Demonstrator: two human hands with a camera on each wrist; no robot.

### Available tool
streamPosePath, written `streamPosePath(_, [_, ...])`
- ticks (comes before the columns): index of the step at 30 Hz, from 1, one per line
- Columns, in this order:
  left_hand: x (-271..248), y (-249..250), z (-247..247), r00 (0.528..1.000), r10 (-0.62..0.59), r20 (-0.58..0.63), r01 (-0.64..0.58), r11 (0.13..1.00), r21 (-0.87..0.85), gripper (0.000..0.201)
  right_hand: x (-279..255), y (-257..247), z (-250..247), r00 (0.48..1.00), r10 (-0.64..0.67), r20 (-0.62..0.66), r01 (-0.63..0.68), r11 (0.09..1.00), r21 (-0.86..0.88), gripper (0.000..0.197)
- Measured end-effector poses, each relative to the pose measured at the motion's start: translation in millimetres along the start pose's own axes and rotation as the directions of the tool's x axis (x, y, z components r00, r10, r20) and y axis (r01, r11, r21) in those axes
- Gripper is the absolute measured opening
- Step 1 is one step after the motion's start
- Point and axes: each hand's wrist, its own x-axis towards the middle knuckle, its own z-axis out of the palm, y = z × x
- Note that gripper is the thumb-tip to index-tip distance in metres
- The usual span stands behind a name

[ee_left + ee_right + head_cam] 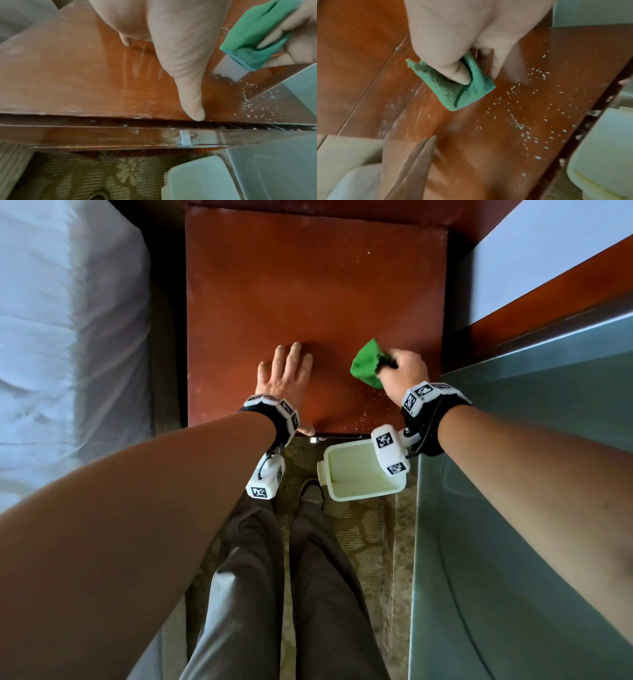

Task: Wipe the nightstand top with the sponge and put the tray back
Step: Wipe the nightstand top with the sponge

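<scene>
head view: wiping the nightstand

head view shows the left hand (286, 373) lying flat on the nightstand surface (308, 285), fingers straight, thumb at the front edge, holding nothing. the right hand (404, 371) has its grip curled tight around the green sponge (365, 363), which is folded and squeezed. the sponge sits near the front right corner of the surface; i cannot tell if it touches the wood. small white crumbs (530, 121) lie on the surface just beside it. a pale plastic bin (356, 470) stands on the carpet (363, 535) below the front edge. a bed (68, 337) is on the left.
</scene>
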Motion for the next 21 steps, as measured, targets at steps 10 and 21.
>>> streamPosePath(10, [16, 20, -3, 0.996, -0.040, 0.079, 0.037, 0.999, 0.040, 0.158, 33, -10, 6, 0.999, -0.004, 0.045, 0.008, 0.996, -0.089, 0.038])
streamPosePath(21, [16, 21, -7, 0.992, -0.069, 0.105, 0.063, 0.996, 0.057, 0.160, 2, 13, 14, 0.840, -0.372, 0.395, 0.460, 0.874, -0.155, 0.043])
